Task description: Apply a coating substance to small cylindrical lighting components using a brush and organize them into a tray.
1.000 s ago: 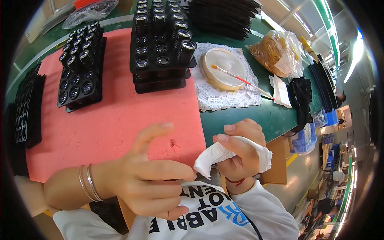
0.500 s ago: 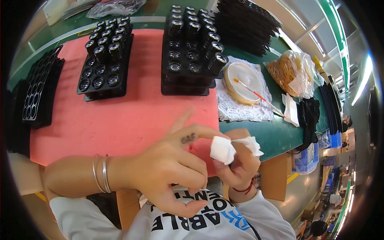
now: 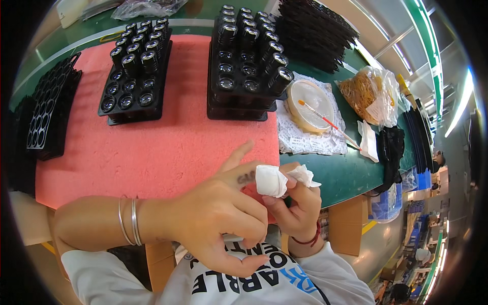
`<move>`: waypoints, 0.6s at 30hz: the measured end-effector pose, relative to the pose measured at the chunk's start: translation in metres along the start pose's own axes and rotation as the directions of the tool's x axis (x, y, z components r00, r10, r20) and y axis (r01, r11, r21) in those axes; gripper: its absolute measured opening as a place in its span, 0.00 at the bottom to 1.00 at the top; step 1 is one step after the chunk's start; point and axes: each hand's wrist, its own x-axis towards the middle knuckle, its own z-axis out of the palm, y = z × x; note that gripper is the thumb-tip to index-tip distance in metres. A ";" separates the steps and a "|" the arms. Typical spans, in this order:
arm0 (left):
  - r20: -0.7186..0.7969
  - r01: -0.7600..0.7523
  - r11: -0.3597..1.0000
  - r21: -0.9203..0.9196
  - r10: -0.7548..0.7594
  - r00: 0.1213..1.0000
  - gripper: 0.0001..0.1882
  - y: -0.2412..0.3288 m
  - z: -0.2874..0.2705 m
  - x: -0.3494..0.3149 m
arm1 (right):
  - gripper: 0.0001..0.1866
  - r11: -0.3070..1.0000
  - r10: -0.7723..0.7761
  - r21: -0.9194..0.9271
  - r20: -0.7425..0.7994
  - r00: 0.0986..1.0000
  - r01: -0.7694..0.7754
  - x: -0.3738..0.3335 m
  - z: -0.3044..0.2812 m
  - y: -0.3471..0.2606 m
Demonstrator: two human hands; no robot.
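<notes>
My left hand (image 3: pixel 213 211) reaches in from the left, back up, with its fingers spread and partly curled. A piece of white tissue (image 3: pixel 270 181) covers the end of one of its fingers. My right hand (image 3: pixel 300 206) pinches that tissue between thumb and finger, right at the left finger's tip. A second crumpled bit of white tissue (image 3: pixel 303 175) sits at the right hand's upper fingers; whether it is wrapped around one is hidden. Both hands hover over the near edge of the pink foam mat (image 3: pixel 178 162).
Two black trays (image 3: pixel 134 114) (image 3: pixel 236 112) hold several black cylinders with shiny tops. Empty black trays (image 3: pixel 53 112) stand left, a stack of black sheets (image 3: pixel 315 35) behind. At right lie a round tub (image 3: pixel 312 107), a thin brush (image 3: pixel 330 123) and a bag of yellowish bands (image 3: pixel 371 94).
My right hand and the tissue have shifted left, the white piece turning flatter over the left finger. The left hand has barely moved.
</notes>
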 end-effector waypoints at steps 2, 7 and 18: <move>0.016 0.015 1.000 -0.006 -0.015 1.000 0.12 0.000 0.001 -0.001 | 0.12 0.999 0.021 0.028 0.022 1.000 -0.021 -0.002 0.000 0.000; 0.048 0.031 0.997 -0.068 -0.028 0.998 0.15 -0.001 0.003 0.000 | 0.13 0.983 0.122 0.130 0.066 0.990 -0.129 0.000 0.005 -0.004; 0.030 0.008 0.950 -0.312 0.001 1.000 0.14 -0.003 0.006 0.000 | 0.15 1.000 -0.004 -0.009 0.119 0.993 0.005 -0.001 0.007 0.004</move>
